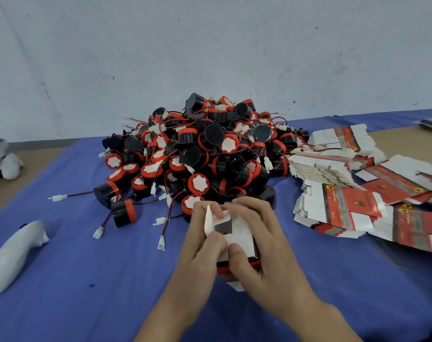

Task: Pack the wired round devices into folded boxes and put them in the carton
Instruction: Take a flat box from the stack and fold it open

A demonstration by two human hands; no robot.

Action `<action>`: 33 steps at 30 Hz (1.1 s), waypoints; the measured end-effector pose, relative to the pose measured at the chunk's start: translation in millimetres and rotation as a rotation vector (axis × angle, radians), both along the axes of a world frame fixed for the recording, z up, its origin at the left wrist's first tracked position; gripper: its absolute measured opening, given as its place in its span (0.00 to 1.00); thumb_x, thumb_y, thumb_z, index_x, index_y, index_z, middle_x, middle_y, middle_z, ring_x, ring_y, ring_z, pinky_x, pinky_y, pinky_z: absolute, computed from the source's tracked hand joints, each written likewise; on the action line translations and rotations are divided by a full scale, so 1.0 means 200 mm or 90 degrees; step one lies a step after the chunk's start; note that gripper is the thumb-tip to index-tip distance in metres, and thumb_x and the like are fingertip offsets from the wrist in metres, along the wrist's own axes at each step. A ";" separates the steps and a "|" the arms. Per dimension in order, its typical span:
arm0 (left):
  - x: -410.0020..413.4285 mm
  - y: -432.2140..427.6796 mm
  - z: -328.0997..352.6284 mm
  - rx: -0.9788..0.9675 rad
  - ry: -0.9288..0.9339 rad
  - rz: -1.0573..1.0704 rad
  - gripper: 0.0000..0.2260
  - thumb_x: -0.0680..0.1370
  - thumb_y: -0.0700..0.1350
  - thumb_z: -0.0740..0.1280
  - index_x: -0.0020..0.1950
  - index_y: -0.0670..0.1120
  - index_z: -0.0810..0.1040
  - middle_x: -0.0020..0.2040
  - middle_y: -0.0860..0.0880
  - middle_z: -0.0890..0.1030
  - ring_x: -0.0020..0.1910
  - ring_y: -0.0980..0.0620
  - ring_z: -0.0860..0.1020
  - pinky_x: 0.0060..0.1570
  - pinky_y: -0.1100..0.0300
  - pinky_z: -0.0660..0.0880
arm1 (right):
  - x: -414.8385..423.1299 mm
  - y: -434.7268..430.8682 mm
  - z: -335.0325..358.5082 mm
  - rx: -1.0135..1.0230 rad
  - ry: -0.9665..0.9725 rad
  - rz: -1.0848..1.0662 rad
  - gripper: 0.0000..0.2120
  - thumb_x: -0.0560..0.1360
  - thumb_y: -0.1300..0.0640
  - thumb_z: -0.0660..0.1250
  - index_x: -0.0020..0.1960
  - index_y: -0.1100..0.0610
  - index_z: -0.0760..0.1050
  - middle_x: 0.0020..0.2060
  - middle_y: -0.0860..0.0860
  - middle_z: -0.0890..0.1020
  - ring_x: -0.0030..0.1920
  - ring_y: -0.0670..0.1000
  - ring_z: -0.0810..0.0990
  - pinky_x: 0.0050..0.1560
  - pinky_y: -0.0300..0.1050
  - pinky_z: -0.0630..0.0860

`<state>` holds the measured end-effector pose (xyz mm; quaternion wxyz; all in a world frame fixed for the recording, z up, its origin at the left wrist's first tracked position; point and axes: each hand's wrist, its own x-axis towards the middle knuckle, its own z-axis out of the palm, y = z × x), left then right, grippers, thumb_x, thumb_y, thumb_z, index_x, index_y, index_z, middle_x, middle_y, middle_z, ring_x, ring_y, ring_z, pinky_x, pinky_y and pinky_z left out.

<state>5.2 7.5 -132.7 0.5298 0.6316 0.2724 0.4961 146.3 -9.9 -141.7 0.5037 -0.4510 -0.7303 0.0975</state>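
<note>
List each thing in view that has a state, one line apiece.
box: folded up, top flaps not yet closed, held in both hands.
left hand: holds the box, fingers on a white flap.
right hand: holds the box, thumb on its face.
round devices: loose heap, unpacked, wires tangled.
flat boxes: unfolded, lying in fanned stacks.

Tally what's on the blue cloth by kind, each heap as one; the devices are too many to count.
Heap of wired round devices: 1
Heap of flat boxes, partly off the cloth: 1
Half-folded box, held in both hands: 1
White bundle: 1
Total: 4
</note>
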 end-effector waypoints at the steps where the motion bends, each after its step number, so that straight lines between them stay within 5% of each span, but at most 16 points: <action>1: 0.00 0.00 0.00 -0.002 -0.001 0.007 0.14 0.73 0.37 0.56 0.58 0.46 0.68 0.41 0.49 0.77 0.38 0.53 0.77 0.37 0.58 0.78 | 0.00 0.00 0.00 -0.019 -0.008 0.001 0.23 0.75 0.48 0.60 0.70 0.46 0.70 0.68 0.42 0.66 0.72 0.41 0.65 0.63 0.28 0.67; 6: 0.02 -0.01 0.00 0.015 0.006 0.058 0.13 0.72 0.37 0.56 0.54 0.47 0.72 0.39 0.54 0.77 0.36 0.57 0.77 0.34 0.62 0.76 | -0.01 0.01 0.00 -0.050 -0.009 0.003 0.20 0.75 0.46 0.58 0.66 0.45 0.71 0.66 0.39 0.66 0.69 0.40 0.68 0.58 0.30 0.72; 9: 0.02 0.00 0.01 -0.003 -0.007 0.076 0.16 0.72 0.41 0.59 0.58 0.51 0.76 0.48 0.53 0.81 0.43 0.55 0.80 0.39 0.61 0.78 | -0.01 0.02 0.01 -0.011 0.015 -0.009 0.17 0.75 0.49 0.59 0.62 0.48 0.71 0.63 0.37 0.67 0.65 0.42 0.71 0.56 0.30 0.72; 12: 0.02 0.02 0.03 -0.095 -0.075 0.043 0.16 0.78 0.54 0.64 0.66 0.57 0.77 0.63 0.53 0.81 0.61 0.52 0.80 0.57 0.52 0.77 | 0.01 0.04 0.02 0.011 0.033 -0.043 0.18 0.74 0.49 0.58 0.62 0.51 0.73 0.62 0.42 0.69 0.62 0.42 0.72 0.53 0.33 0.73; 15: 0.04 0.04 0.06 -0.230 -0.116 0.034 0.28 0.76 0.68 0.57 0.67 0.53 0.78 0.63 0.48 0.82 0.63 0.46 0.80 0.54 0.49 0.77 | 0.04 0.05 0.03 0.019 0.016 -0.081 0.20 0.74 0.49 0.56 0.62 0.53 0.74 0.62 0.43 0.69 0.62 0.44 0.72 0.50 0.34 0.72; 21: 0.04 0.03 0.05 -0.309 -0.095 -0.060 0.21 0.71 0.60 0.65 0.56 0.49 0.85 0.58 0.41 0.84 0.55 0.45 0.83 0.50 0.51 0.82 | 0.05 0.05 0.01 0.021 -0.035 -0.087 0.21 0.73 0.49 0.56 0.63 0.54 0.74 0.63 0.43 0.68 0.61 0.40 0.70 0.47 0.26 0.69; 27: 0.04 0.04 0.03 -0.260 -0.068 -0.029 0.18 0.81 0.57 0.61 0.64 0.49 0.80 0.60 0.42 0.83 0.60 0.43 0.82 0.57 0.43 0.80 | 0.07 0.04 0.01 0.036 -0.047 -0.076 0.21 0.73 0.49 0.57 0.65 0.50 0.70 0.64 0.39 0.65 0.62 0.41 0.70 0.47 0.25 0.69; 33: 0.03 0.03 0.03 -0.207 -0.040 0.006 0.20 0.77 0.59 0.67 0.65 0.52 0.79 0.58 0.46 0.84 0.57 0.46 0.83 0.49 0.51 0.82 | 0.07 0.03 0.00 0.034 -0.065 -0.051 0.22 0.74 0.49 0.59 0.67 0.52 0.69 0.67 0.43 0.66 0.67 0.39 0.67 0.57 0.27 0.69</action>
